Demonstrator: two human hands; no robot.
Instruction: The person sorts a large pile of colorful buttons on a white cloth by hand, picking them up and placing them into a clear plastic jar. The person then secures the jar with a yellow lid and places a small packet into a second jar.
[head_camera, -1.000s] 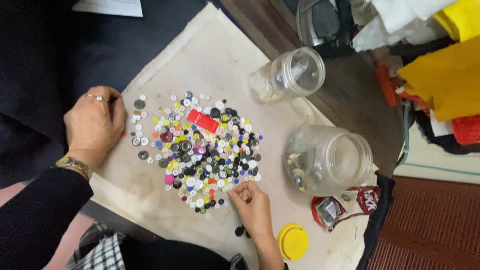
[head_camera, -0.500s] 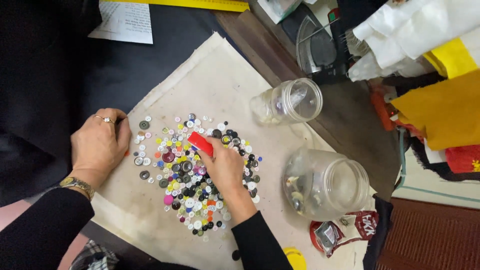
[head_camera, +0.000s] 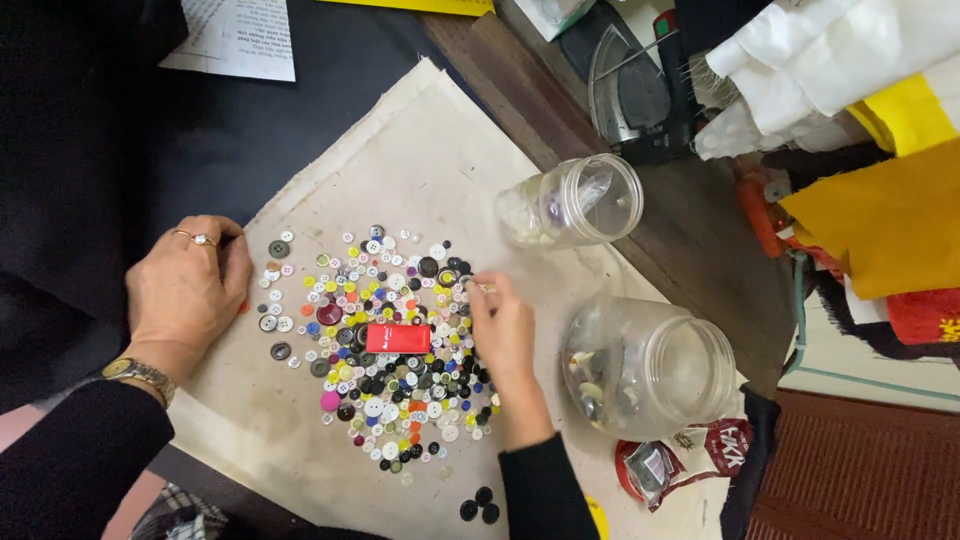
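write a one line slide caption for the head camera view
Right hand picks at a heap of mixed buttons on a beige cloth; left hand rests beside it, two clear jars lying nearby.

Yellow fabric (head_camera: 880, 225), printed paper (head_camera: 240, 38)

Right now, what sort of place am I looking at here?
Probably a home sewing or craft table: a heap of mixed buttons on a cream cloth, two clear jars, and folded fabric piled nearby.
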